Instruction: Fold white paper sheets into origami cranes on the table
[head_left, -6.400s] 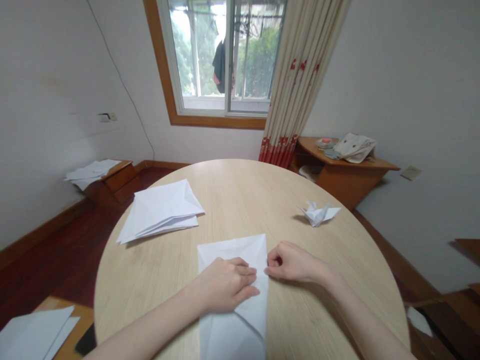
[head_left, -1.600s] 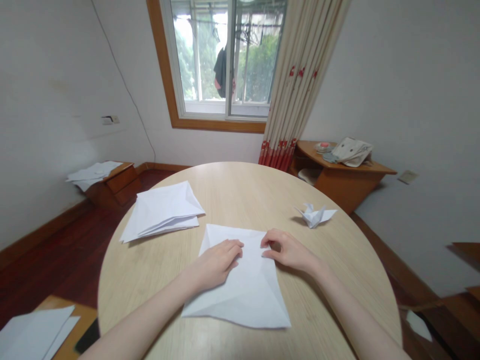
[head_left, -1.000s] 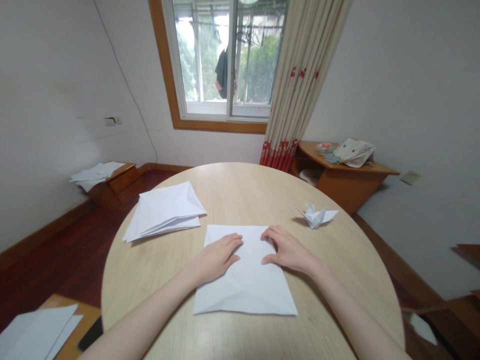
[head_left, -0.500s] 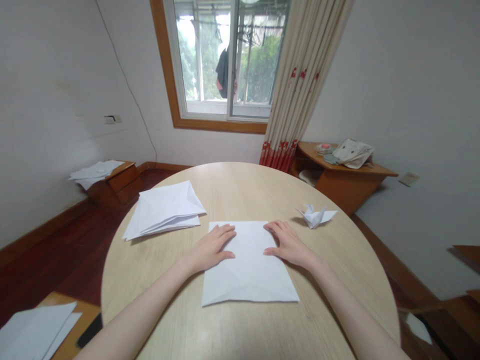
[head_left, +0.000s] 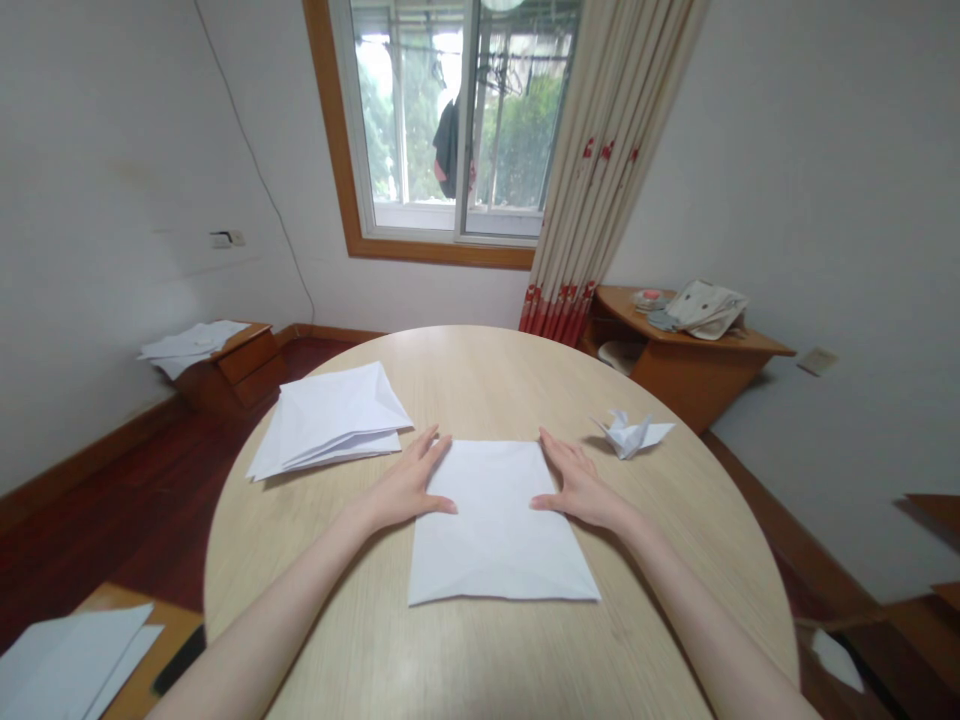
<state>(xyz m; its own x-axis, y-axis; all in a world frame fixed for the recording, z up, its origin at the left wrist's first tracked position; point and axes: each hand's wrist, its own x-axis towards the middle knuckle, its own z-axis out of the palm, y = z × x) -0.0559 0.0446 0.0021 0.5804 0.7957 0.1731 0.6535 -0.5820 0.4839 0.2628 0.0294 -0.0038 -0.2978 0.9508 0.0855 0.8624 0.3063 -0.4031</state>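
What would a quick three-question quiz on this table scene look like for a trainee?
1. True or false: the paper crane sits nearer the right hand than the left hand.
2. Multiple choice: what lies between the hands? A) a pair of scissors, B) a white paper sheet, C) a coffee mug.
3. Short answer: what shape is the table top?

Key: 1. True. 2. B. 3. Round.

Legible markings: none found. Paper sheet (head_left: 499, 525) on table (head_left: 315, 610) bore no visible print; wall plate (head_left: 817, 361) too small to read.
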